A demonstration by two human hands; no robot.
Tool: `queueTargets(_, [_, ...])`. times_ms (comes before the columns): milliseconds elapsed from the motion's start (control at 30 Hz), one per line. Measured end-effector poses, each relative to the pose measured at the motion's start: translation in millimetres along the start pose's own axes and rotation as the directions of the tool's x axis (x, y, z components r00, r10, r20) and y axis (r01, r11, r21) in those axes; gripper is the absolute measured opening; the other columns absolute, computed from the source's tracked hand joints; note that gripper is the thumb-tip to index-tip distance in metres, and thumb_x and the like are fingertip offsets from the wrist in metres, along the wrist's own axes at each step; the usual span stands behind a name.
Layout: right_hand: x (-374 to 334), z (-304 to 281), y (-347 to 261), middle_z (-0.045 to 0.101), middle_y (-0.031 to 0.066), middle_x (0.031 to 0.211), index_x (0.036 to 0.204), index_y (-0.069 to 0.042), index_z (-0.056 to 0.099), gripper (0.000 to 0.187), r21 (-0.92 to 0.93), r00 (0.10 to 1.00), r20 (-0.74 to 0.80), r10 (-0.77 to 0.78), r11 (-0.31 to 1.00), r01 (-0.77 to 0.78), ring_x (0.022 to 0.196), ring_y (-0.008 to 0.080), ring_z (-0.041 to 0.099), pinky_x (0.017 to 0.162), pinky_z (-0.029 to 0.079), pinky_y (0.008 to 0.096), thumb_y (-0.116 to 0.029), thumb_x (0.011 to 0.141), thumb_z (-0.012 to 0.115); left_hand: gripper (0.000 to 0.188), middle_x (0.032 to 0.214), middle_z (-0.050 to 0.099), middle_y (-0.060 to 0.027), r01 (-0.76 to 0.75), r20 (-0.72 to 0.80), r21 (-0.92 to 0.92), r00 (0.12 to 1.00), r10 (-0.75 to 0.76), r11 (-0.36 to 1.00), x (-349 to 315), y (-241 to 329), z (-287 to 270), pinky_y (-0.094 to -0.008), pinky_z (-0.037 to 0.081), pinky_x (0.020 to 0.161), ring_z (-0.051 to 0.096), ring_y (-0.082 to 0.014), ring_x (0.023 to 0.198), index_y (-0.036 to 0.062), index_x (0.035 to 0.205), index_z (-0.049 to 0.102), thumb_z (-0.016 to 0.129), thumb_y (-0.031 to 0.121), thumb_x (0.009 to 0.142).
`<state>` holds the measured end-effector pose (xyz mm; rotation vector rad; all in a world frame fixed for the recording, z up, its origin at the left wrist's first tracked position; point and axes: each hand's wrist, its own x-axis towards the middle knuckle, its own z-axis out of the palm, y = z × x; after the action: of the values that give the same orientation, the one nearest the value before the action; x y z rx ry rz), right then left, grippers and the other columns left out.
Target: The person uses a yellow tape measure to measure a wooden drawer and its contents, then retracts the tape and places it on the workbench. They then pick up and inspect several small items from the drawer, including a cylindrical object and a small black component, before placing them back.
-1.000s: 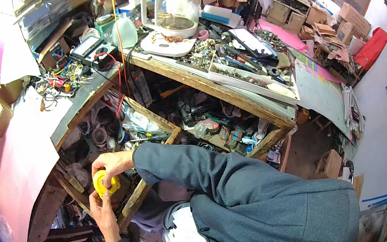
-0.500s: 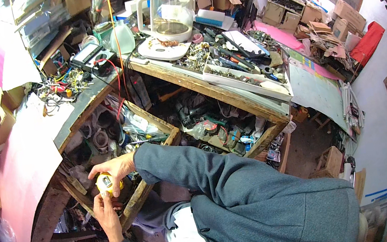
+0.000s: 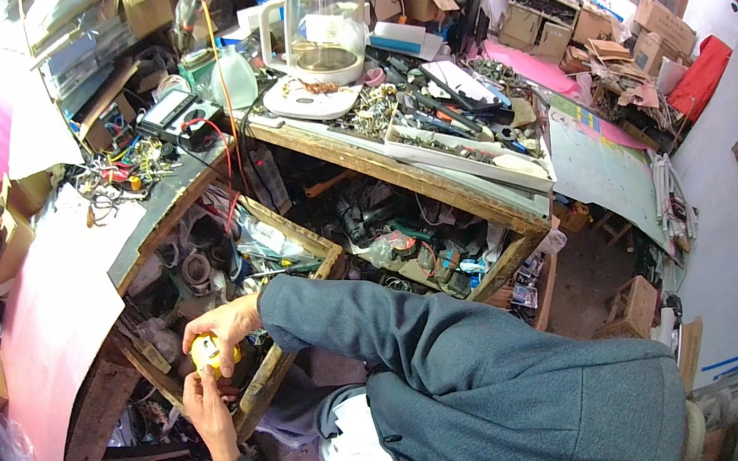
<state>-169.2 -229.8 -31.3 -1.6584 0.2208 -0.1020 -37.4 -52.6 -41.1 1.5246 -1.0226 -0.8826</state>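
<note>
Over an open wooden drawer [image 3: 270, 386], my two hands meet on a small yellow tape measure [image 3: 206, 352]. My right hand [image 3: 232, 323] reaches across from the right and curls over its top and right side, thumb and fingers closed round the case. From below, my left hand [image 3: 210, 415] pinches the near edge, its thumb up against the case. Part of the yellow case is covered by fingers. Under the hands the drawer holds jumbled parts, among them a round grey fitting [image 3: 196, 270] and clear plastic bags [image 3: 267, 239].
On the bench stands a glass kettle [image 3: 322, 32], beside a black meter [image 3: 178, 116] with red leads. A white tray [image 3: 472, 153] of small parts lies at the bench front. A second drawer [image 3: 508, 265] holds clutter. Pink sheeting [image 3: 52, 345] curves along the left.
Both hands and the tape measure have shifted slightly right, and the case has turned a little, so its pale label shows less. The view has moved slightly too.
</note>
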Motion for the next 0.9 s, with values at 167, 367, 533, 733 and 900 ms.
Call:
queueTargets(167, [-4,1,-5,0.064,0.0079,0.114,0.137,-0.005,0.05,0.089,0.045,1.0,0.01,0.023,0.999,-0.024,0.104,0.0198,0.06,0.091,0.052,0.0327,-0.003,0.058,0.091,0.033,0.076,0.062,-0.001,-0.019,-0.007,-0.008,1.0,0.019,1.0,-2,4,0,-0.0221,0.045,0.054,0.058,-0.0073,0.06,0.0027,0.1,0.059,0.055,0.035,0.107])
queueTargets(367, [1,-1,0,0.064,0.0093,0.116,0.132,-0.004,0.054,0.083,-0.074,0.999,-0.028,-0.016,0.997,0.014,0.106,0.0203,0.06,0.091,0.052,0.0335,-0.009,0.057,0.09,0.033,0.077,0.062,-0.0017,0.018,0.017,-0.076,1.0,-0.017,0.997,0,0,-2,-0.022,0.046,0.053,0.059,-0.0077,0.06,0.0027,0.1,0.058,0.055,0.035,0.106])
queueTargets(533, [4,-2,5,0.064,0.0123,0.118,0.129,-0.003,0.057,0.082,-0.168,0.998,-0.035,-0.054,0.985,0.047,0.11,0.0236,0.06,0.094,0.05,0.0346,-0.018,0.055,0.089,0.032,0.077,0.062,-0.0018,0.044,0.015,-0.115,0.999,-0.043,0.992,1,-1,0,-0.0218,0.045,0.052,0.059,-0.0077,0.06,0.0032,0.099,0.058,0.057,0.035,0.106])
queueTargets(733, [5,-3,8,0.064,0.0138,0.118,0.127,-0.003,0.059,0.081,-0.201,0.998,-0.031,-0.053,0.978,0.046,0.111,0.0261,0.06,0.095,0.05,0.0364,-0.023,0.054,0.088,0.031,0.076,0.06,-0.0006,0.053,0.026,-0.138,0.998,-0.05,0.989,0,0,0,-0.0213,0.045,0.052,0.057,-0.0067,0.059,0.0041,0.098,0.058,0.059,0.035,0.105])
queueTargets(900, [-1,-2,-4,0.066,0.0138,0.115,0.125,-0.003,0.06,0.078,-0.259,0.997,-0.045,-0.058,0.965,0.044,0.107,0.0262,0.062,0.093,0.051,0.0368,-0.025,0.055,0.088,0.031,0.075,0.06,-0.0003,0.052,-0.006,-0.107,0.999,-0.053,0.993,-1,2,0,-0.0205,0.044,0.052,0.056,-0.0062,0.059,0.0049,0.097,0.058,0.06,0.034,0.104])
